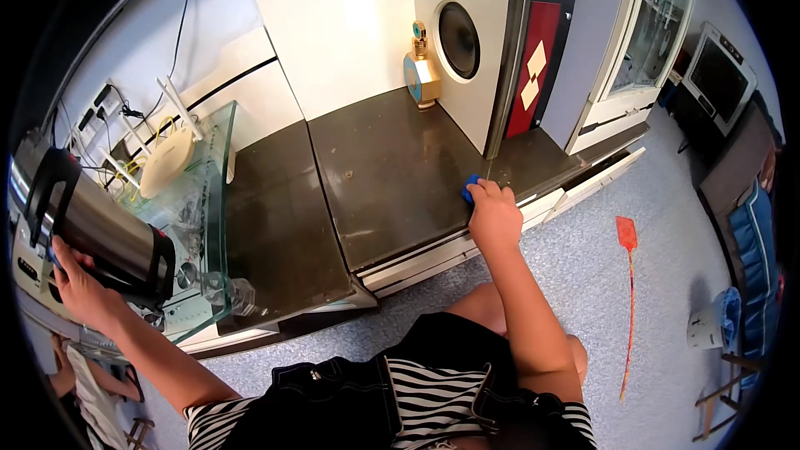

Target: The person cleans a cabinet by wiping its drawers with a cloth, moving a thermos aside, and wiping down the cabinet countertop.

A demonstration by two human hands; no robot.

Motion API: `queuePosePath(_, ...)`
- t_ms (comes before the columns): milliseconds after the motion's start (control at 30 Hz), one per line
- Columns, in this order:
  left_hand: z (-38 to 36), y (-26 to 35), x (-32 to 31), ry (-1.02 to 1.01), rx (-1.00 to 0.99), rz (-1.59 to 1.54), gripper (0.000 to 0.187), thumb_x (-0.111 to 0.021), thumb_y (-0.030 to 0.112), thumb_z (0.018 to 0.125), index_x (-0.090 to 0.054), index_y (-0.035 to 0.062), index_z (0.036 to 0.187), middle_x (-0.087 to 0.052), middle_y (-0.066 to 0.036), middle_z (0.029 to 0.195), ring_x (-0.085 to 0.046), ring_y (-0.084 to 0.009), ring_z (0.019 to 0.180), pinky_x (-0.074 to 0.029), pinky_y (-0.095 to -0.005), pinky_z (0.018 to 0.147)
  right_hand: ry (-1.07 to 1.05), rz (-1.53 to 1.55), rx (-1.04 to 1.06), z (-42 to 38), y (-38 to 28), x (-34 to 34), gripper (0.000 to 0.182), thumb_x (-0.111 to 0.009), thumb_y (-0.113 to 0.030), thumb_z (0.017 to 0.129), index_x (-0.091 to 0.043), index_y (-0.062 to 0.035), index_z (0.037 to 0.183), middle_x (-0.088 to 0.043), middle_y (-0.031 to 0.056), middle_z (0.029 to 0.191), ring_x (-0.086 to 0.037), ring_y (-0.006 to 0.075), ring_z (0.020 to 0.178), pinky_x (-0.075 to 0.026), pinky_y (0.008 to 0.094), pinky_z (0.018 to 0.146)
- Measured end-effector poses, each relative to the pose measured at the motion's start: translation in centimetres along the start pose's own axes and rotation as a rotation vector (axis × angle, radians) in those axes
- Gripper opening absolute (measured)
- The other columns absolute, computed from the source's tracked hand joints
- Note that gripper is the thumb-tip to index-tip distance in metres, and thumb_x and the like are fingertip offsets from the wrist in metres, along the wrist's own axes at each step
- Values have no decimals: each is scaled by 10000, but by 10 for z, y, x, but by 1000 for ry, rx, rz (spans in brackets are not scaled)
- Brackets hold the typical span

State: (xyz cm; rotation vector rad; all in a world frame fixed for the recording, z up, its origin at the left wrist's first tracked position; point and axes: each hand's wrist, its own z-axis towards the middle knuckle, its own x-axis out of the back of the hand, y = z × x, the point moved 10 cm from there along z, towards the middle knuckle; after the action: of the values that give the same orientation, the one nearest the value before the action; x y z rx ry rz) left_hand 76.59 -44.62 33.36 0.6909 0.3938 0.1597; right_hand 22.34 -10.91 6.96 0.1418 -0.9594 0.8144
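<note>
A: State the position of the right hand [497, 215].
B: It is at the front edge of the cabinet top [392, 171], right of the middle seam. The fingers are closed around a blue sponge [472, 187] (possibly a folded cloth; the view does not settle it). The sponge is on the dark surface, just in from that edge.

A: State the condition of the left hand [87, 290].
B: It is beside the kettle [112, 225], low on the handle side, with one finger extended. The other fingers are partly hidden; I cannot tell how far the hand is open, or whether it grips the kettle.

A: Identify the parts around the left hand.
B: The kettle is at the left side of the glass shelf [215, 221]. A white router [169, 162] is towards the rear of that shelf. A clear bottle [242, 295] lies by its near right corner.

A: Identify the remaining items.
B: A gold ornament [423, 79] stands at the rear edge of the cabinet top, beside the loudspeaker [458, 42]. A red fly swatter [627, 235] lies on the floor, to the right of the cabinet.
</note>
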Motion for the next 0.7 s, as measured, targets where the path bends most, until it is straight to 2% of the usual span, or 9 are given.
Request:
queuePosePath(233,13,-35,4,-121,111,-36,360,-725,368,1004,-680,11,1023,-608,-12,823,-535,-113,737,-429,-251,720,-28,-4,10,2,0,0,279,-674,-84,848,-759,-168,1100,-713,21,1231,-660,296,997,-599,398,806)
queuePosePath(300,-15,8,3,-76,-48,182,416,-704,355,1020,-666,-33,1162,-672,-88,980,-624,-186,869,-482,-282,811,-55,8,30,3,1,-1,298,-684,-79,847,-758,-167,1122,-710,31,1242,-660,309,1017,-593,407,831)
queuePosePath(367,-41,65,4,-98,-668,759,480,-650,323,1040,-597,-62,1320,-674,-206,1215,-661,-273,1100,-523,-369,981,-90,17,49,6,5,1,319,-693,-75,846,-757,-166,1144,-708,41,1253,-661,322,1037,-588,417,856)
queuePosePath(433,-114,113,-2,78,-936,503,407,-565,214,1063,-563,-94,1329,-650,-250,1268,-656,-337,1156,-518,-440,1038,-299,65,105,17,3,-9,454,-727,-54,826,-707,-170,1265,-682,68,1320,-655,347,1081,-566,431,918)
queuePosePath(467,-131,96,7,34,-834,25,370,-524,150,1066,-552,-125,1313,-644,-268,1260,-655,-370,1168,-501,-477,1070,-245,135,181,31,-14,7,529,-736,-45,819,-665,-180,1326,-657,74,1366,-652,356,1094,-549,433,950)
queuePosePath(500,-166,114,-30,-240,-828,-245,308,-477,60,1017,-561,-97,1269,-623,-273,1257,-639,-419,1153,-506,-520,1061,-186,204,255,46,-35,23,608,-745,-35,812,-624,-189,1387,-632,80,1413,-649,365,1106,-533,435,982)
queuePosePath(567,-246,100,-124,-686,-687,-105,254,-526,25,943,-624,9,1177,-648,-223,1186,-650,-363,1084,-511,-476,1009,-54,344,400,64,-76,41,643,-754,-74,825,-580,-209,1430,-577,65,1490,-633,339,1162,-500,426,1014)
queuePosePath(633,-302,72,-204,-934,-529,-109,182,-600,-24,855,-709,66,970,-668,-129,1000,-651,-349,1009,-529,-433,889,-218,140,588,58,-104,7,645,-781,-150,821,-589,-231,1432,-535,45,1540,-583,292,1280,-441,461,1063)
queuePosePath(700,-346,0,-256,-1169,-259,-36,196,-608,-20,845,-713,85,972,-671,-115,1007,-644,-339,1001,-528,-435,861,-462,104,584,28,-98,-47,601,-765,-370,877,-597,-291,1449,-497,39,1587,-449,298,1456,-311,529,1169)
